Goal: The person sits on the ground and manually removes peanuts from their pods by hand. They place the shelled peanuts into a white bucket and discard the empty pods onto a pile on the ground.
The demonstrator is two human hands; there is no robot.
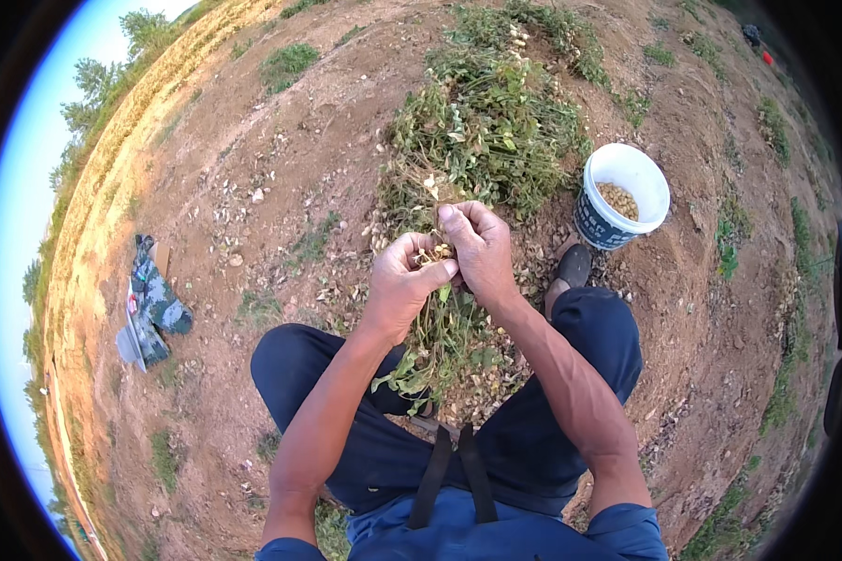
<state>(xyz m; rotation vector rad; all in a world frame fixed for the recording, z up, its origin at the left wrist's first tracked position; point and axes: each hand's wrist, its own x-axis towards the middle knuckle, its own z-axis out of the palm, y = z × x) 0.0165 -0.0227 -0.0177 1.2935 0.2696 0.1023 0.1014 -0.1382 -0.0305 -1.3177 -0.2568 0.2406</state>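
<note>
Both hands meet over the ground between my bent knees, around one pulled peanut plant [438, 350]. My left hand [407, 277] grips its stems just below the roots, and the leafy part hangs down towards my feet. At the root end, my right hand [478, 245] pinches with thumb and fingers close to my left thumb; what lies between those fingertips is hidden. Pale roots and small pods show between the hands. Just beyond them lies a heap of peanut plants [491, 133] with pods among the leaves. A white bucket [656, 203] holding peanuts [617, 199] stands to the right.
My right shoe [574, 265] is beside the bucket. On the soil at the left lie a camouflage garment [160, 301] and a grey hat [130, 345]. Small weeds [289, 64], stones and dry leaves dot the bare ground. A small red object [767, 57] lies far off at the upper right.
</note>
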